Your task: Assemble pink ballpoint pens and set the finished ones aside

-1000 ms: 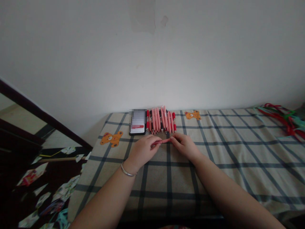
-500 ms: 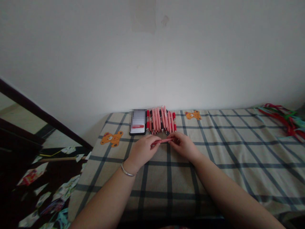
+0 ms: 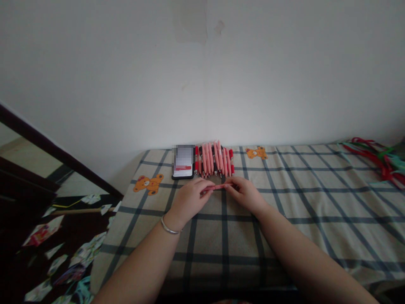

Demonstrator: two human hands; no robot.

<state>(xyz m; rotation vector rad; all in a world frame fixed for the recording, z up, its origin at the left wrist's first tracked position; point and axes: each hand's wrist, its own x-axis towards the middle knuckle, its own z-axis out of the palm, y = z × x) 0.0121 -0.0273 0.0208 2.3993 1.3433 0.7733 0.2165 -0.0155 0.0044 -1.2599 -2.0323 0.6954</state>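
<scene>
A slim pink pen (image 3: pixel 219 186) lies crosswise between my two hands, just above the checked cloth. My left hand (image 3: pixel 193 196) pinches its left end, and a silver bangle circles that wrist. At the other end, the fingers of my right hand (image 3: pixel 243 193) are closed on the pen; its tips are hidden by my fingers. Right behind my hands is a row of pink pens (image 3: pixel 209 158), with red and black ones among them. A phone (image 3: pixel 183 162) with a lit screen, partly blurred, lies to the left of the row.
The checked cloth (image 3: pixel 202 240) covers the table, with bear pictures (image 3: pixel 148 185) on it. Red and green ribbons or cords (image 3: pixel 379 158) are heaped at the far right. A wall (image 3: pixel 202 84) rises behind. Scraps (image 3: pixel 88 249) lie in the dark area at lower left.
My right hand's fingers have shifted slightly along the pen. My left hand, the row of pens and the phone look unmoved.
</scene>
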